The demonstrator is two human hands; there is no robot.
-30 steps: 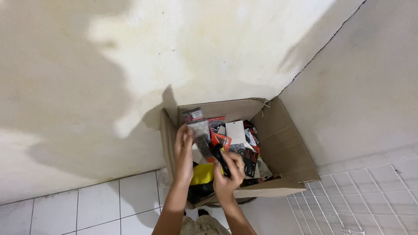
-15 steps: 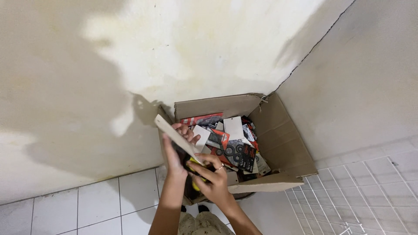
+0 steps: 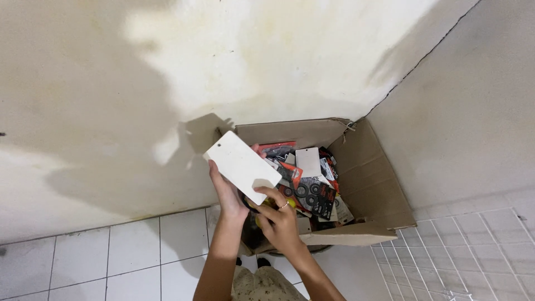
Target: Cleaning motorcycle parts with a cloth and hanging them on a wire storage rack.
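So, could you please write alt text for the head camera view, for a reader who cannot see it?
Two hands hold a blank pale card over an open cardboard box of packaged small items: the left hand grips it from below, the right hand touches its lower edge. The box stands on a white tiled floor in a wall corner, with a white wire grid at right.

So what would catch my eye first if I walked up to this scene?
Probably the pale blank card held up in the middle, the left hand under it and the right hand at its lower edge. Behind it, an open cardboard box stuffed with small packets sits in the wall corner.
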